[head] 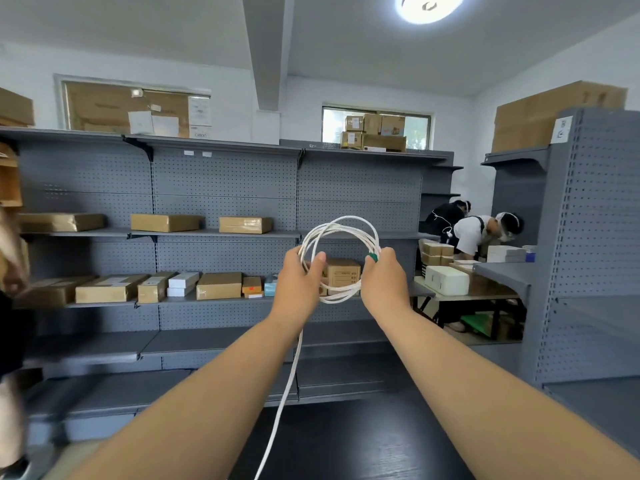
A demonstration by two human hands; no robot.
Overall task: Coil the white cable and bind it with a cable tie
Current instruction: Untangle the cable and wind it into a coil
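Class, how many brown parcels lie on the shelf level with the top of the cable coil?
3. The left parcel, the middle parcel, and the right parcel, nearest the white cable. More may be hidden beyond the blurred left edge.

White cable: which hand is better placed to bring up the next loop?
Probably the left hand: the loose tail hangs right below it, while the right hand grips the coil at a green piece.
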